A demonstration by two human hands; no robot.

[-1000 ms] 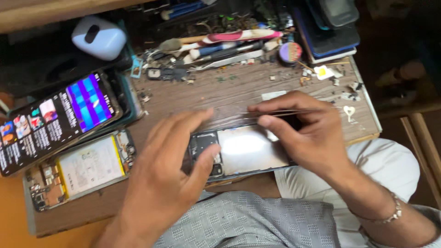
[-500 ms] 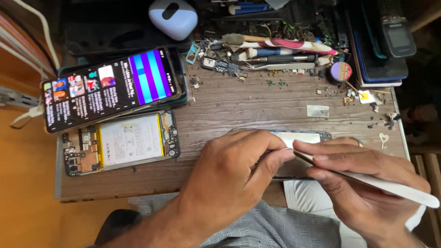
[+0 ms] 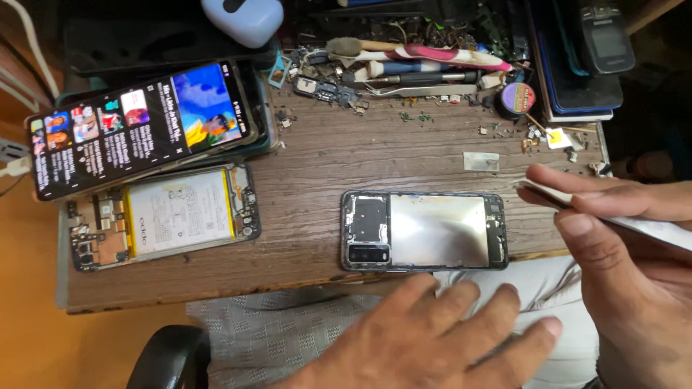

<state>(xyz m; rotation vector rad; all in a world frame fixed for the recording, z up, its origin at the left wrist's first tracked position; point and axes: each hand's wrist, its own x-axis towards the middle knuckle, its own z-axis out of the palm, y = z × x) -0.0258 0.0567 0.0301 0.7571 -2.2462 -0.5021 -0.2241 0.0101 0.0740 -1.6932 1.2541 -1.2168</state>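
Observation:
An opened phone frame (image 3: 425, 230) with a shiny metal plate and a camera module lies flat near the front edge of the wooden bench (image 3: 317, 173). My left hand (image 3: 440, 335) hovers below it over my lap, fingers spread, holding nothing. At the right, my right hand (image 3: 620, 259) pinches a thin white flat tool (image 3: 555, 193), whose tip points left just off the frame's right end.
A lit phone (image 3: 137, 126) rests on a stack at the left. In front of it lies a second opened phone with its battery (image 3: 169, 215) showing. Brushes, tweezers, screws and small parts (image 3: 404, 68) clutter the back. Dark phones (image 3: 584, 50) are stacked at the back right.
My left hand has lifted off the phone frame and dropped toward my lap, uncovering it. My right hand has drawn back to the right with the white tool.

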